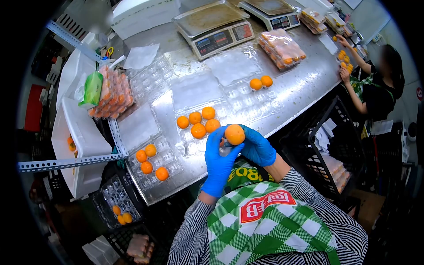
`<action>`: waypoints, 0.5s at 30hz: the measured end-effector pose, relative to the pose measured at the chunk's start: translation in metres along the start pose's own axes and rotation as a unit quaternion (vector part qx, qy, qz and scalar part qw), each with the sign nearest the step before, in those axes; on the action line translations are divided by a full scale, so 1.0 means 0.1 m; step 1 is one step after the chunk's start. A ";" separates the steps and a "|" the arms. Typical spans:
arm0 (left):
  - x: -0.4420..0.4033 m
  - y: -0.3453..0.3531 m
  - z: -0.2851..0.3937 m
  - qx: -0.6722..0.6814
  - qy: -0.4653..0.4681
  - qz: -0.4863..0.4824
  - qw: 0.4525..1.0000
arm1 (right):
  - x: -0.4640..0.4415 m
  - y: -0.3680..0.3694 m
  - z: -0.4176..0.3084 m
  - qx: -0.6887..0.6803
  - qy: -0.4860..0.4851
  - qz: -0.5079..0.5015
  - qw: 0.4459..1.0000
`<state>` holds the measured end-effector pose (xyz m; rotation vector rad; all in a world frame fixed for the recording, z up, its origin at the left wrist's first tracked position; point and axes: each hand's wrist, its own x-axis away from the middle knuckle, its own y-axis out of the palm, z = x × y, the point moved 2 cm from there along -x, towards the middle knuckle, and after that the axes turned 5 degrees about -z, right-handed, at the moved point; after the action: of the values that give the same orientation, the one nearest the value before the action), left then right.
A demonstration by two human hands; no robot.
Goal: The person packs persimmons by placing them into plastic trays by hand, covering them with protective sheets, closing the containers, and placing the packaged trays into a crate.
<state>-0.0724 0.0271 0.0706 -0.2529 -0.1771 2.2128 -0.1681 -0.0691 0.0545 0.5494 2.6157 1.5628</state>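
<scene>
Just past the table's front edge, an orange [234, 134] is held up between my two hands. My left hand [218, 165], in a blue glove, has its fingers closed on the fruit's near side. My right hand [258, 148], gloved the same way, grips it from the right. Right behind them on the metal table is a clear plastic tray [191, 148] with several oranges [198, 130] in its cups. Another tray [170, 152] to the left holds several oranges [147, 167]. A tray [254, 104] to the right has two oranges [260, 82] at its far edge.
Two scales [216, 42] stand at the back. Stacked packs of fruit [281, 48] sit at right, more [115, 92] at left beside a green packet [92, 89]. A perforated metal rail [73, 162] borders the left. A black crate [338, 132] and a co-worker [375, 84] are at right.
</scene>
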 end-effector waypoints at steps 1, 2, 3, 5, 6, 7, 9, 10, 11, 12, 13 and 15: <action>0.00 0.00 -0.03 -0.011 0.007 0.011 1.000 | -0.02 0.00 0.00 0.008 0.001 -0.001 1.000; 0.00 0.00 -0.05 -0.023 0.014 0.023 0.999 | -0.04 0.00 0.00 0.016 0.002 -0.002 1.000; -0.01 -0.01 -0.06 -0.047 0.023 0.029 0.998 | -0.06 -0.03 0.00 0.033 0.000 0.009 0.999; -0.02 -0.02 -0.06 -0.094 0.042 0.039 0.994 | -0.11 -0.09 0.00 0.067 -0.005 0.029 0.997; -0.04 -0.01 -0.06 -0.121 0.051 0.041 0.990 | -0.12 -0.10 -0.01 0.102 -0.007 0.039 0.994; -0.05 -0.01 -0.06 -0.148 0.061 0.043 0.986 | -0.13 -0.11 -0.01 0.138 -0.009 0.049 0.989; -0.08 0.00 -0.07 -0.164 0.067 0.045 0.983 | -0.15 -0.13 -0.04 0.198 -0.008 0.053 0.979; -0.08 0.01 -0.08 -0.154 0.063 0.045 0.985 | -0.16 -0.14 -0.07 0.222 -0.004 0.048 0.974; -0.09 0.03 -0.09 -0.143 0.059 0.045 0.987 | -0.17 -0.15 -0.09 0.247 0.000 0.042 0.968; -0.10 0.03 -0.08 -0.121 0.049 0.042 0.991 | -0.18 -0.16 -0.09 0.201 0.005 0.031 0.979; -0.10 0.03 -0.07 -0.099 0.039 0.039 0.994 | -0.19 -0.16 -0.08 0.154 0.009 0.020 0.988; -0.10 0.02 -0.07 -0.066 0.018 0.036 0.997 | -0.20 -0.16 -0.04 0.074 0.020 -0.007 0.997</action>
<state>-0.0660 0.0181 0.0646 -0.3758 -0.2990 2.2698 -0.1543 -0.0859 0.0399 0.5127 2.7751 1.3994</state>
